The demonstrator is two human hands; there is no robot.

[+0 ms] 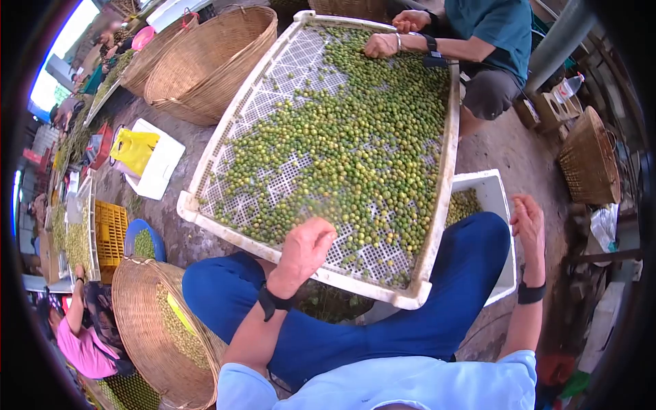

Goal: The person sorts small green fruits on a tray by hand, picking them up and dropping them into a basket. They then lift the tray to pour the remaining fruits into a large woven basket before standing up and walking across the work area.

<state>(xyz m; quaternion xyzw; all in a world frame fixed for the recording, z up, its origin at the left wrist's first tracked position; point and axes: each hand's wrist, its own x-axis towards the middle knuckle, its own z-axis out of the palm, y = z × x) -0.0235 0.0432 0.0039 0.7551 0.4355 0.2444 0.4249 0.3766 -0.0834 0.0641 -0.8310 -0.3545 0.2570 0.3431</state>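
Note:
A white plastic mesh tray (273, 85) tilts across my knees, spread with small round green-yellow fruits (362, 160). My left hand (307, 249) hangs over the tray's near edge, its fingers curled together; whatever may be in them is hidden. To the right, my right hand (528, 222) is raised beside a white foam box (502, 198), fingers also curled in, and I cannot see what they hold. More of the fruits (463, 206) lie in that box, partly behind my knee. At the tray's far side, another person's hands (393, 41) are among the fruits.
A wicker basket (137, 301) of paler fruits stands by my left knee, near a blue basin (154, 236) and a yellow crate (111, 232). Large baskets (212, 68) stand at the far left. Another basket (591, 160) stands right. A person in pink (85, 348) works at lower left.

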